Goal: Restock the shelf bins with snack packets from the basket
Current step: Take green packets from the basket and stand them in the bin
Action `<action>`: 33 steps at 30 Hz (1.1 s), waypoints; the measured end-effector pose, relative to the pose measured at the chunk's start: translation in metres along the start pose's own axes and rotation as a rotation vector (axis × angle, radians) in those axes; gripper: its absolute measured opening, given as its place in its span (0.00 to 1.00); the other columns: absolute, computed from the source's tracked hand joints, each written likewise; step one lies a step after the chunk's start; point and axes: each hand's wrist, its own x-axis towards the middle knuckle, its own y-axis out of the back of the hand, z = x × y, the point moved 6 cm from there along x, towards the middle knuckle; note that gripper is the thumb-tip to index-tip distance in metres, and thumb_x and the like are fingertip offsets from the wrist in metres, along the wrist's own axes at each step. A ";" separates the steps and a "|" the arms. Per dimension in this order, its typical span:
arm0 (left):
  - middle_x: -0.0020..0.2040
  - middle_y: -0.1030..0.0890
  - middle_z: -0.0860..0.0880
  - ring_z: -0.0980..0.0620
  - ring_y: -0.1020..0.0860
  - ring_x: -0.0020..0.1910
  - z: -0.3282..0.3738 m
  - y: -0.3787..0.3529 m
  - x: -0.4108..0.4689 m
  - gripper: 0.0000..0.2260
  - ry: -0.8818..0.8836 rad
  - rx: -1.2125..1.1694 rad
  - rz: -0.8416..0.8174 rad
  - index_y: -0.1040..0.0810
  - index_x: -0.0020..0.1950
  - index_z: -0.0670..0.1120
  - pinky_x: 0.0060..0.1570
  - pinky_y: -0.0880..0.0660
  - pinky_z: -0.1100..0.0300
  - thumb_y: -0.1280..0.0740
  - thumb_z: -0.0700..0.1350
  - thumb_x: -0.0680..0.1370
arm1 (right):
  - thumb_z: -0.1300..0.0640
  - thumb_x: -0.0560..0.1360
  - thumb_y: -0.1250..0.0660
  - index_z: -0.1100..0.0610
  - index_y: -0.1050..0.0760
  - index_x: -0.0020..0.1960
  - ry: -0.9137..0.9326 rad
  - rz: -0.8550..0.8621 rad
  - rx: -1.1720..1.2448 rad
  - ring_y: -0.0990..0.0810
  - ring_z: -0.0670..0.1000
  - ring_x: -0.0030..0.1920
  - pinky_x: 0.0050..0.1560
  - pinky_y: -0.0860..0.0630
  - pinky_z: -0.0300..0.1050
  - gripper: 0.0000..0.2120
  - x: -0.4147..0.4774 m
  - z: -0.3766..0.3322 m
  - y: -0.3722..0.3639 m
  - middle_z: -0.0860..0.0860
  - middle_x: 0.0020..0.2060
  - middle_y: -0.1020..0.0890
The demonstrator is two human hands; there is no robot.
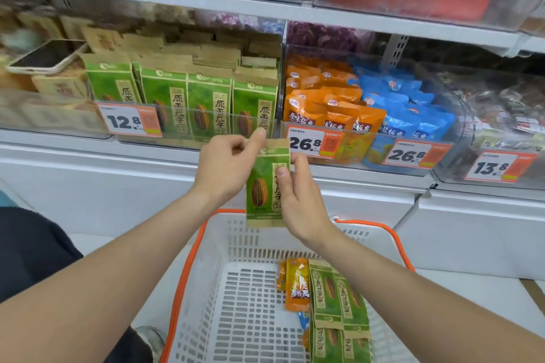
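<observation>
The left hand (227, 165) pinches the top edge of a green packet (264, 186) between thumb and forefinger. The right hand (300, 200) grips its right side, thumb on the front. The packet hangs upright above the far rim of the basket (188, 268). It is just below the front edge of the shelf (147, 150), before the clear bin (206, 124) of matching goods. Spare packets (333, 298) and an orange packet (298, 286) lie along the basket's right side. This looks like the carrying step. Next, the packet likely needs lifting over the bin's front wall and standing in a row.

Green-tan packet (267, 186); white basket (250, 303), orange rim.
</observation>
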 end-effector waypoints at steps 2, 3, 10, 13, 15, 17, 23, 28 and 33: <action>0.26 0.29 0.47 0.50 0.31 0.28 0.015 0.012 0.003 0.31 -0.094 -0.006 0.077 0.29 0.31 0.43 0.33 0.35 0.52 0.41 0.66 0.84 | 0.49 0.88 0.46 0.50 0.33 0.60 0.065 0.108 0.036 0.21 0.46 0.39 0.38 0.28 0.50 0.07 0.013 -0.022 0.006 0.45 0.42 0.20; 0.26 0.30 0.50 0.54 0.32 0.28 0.021 0.016 0.004 0.28 -0.148 -0.010 0.103 0.30 0.31 0.46 0.33 0.37 0.53 0.42 0.63 0.85 | 0.50 0.88 0.46 0.50 0.33 0.61 0.104 0.145 0.037 0.21 0.47 0.40 0.38 0.28 0.50 0.06 0.019 -0.034 0.009 0.45 0.43 0.19; 0.51 0.22 0.53 0.58 0.25 0.51 0.040 0.042 0.006 0.11 -0.320 -0.041 0.422 0.24 0.58 0.48 0.51 0.32 0.67 0.46 0.46 0.88 | 0.59 0.86 0.40 0.55 0.32 0.64 0.358 0.271 0.041 0.16 0.51 0.54 0.49 0.20 0.57 0.07 0.063 -0.108 0.035 0.48 0.54 0.16; 0.60 0.23 0.49 0.54 0.26 0.60 0.034 0.046 0.016 0.17 -0.287 0.016 0.419 0.25 0.66 0.44 0.60 0.32 0.69 0.41 0.32 0.79 | 0.61 0.85 0.39 0.58 0.32 0.62 0.416 0.337 0.004 0.16 0.49 0.50 0.45 0.20 0.56 0.07 0.076 -0.124 0.047 0.47 0.51 0.15; 0.62 0.23 0.50 0.52 0.25 0.63 0.029 0.045 0.020 0.24 -0.257 0.050 0.370 0.26 0.68 0.44 0.65 0.30 0.61 0.40 0.29 0.75 | 0.61 0.84 0.39 0.56 0.32 0.61 0.442 0.327 -0.109 0.16 0.51 0.48 0.43 0.21 0.56 0.07 0.085 -0.126 0.048 0.47 0.50 0.15; 0.61 0.22 0.51 0.51 0.24 0.63 0.026 0.044 0.022 0.24 -0.235 0.097 0.345 0.25 0.69 0.46 0.66 0.29 0.55 0.39 0.30 0.75 | 0.58 0.84 0.40 0.52 0.33 0.61 0.443 0.299 -0.247 0.17 0.53 0.47 0.44 0.21 0.58 0.07 0.093 -0.120 0.045 0.46 0.50 0.16; 0.57 0.20 0.50 0.46 0.27 0.59 0.019 0.037 0.026 0.17 -0.232 0.271 0.285 0.22 0.64 0.47 0.62 0.28 0.44 0.35 0.38 0.76 | 0.58 0.83 0.37 0.48 0.30 0.59 0.418 0.278 -0.365 0.22 0.52 0.51 0.51 0.26 0.62 0.08 0.100 -0.117 0.033 0.43 0.50 0.18; 0.59 0.21 0.51 0.46 0.25 0.61 0.021 0.039 0.025 0.20 -0.247 0.235 0.293 0.26 0.68 0.47 0.63 0.28 0.41 0.34 0.38 0.75 | 0.60 0.82 0.36 0.49 0.30 0.55 0.361 0.268 -0.162 0.17 0.50 0.50 0.45 0.21 0.58 0.07 0.109 -0.110 0.032 0.45 0.47 0.15; 0.59 0.22 0.52 0.50 0.25 0.61 0.028 0.039 0.018 0.25 -0.276 0.226 0.297 0.32 0.73 0.49 0.63 0.27 0.46 0.34 0.34 0.78 | 0.50 0.76 0.31 0.50 0.26 0.53 0.269 0.368 -0.535 0.30 0.50 0.55 0.52 0.35 0.50 0.08 0.112 -0.093 0.037 0.43 0.49 0.23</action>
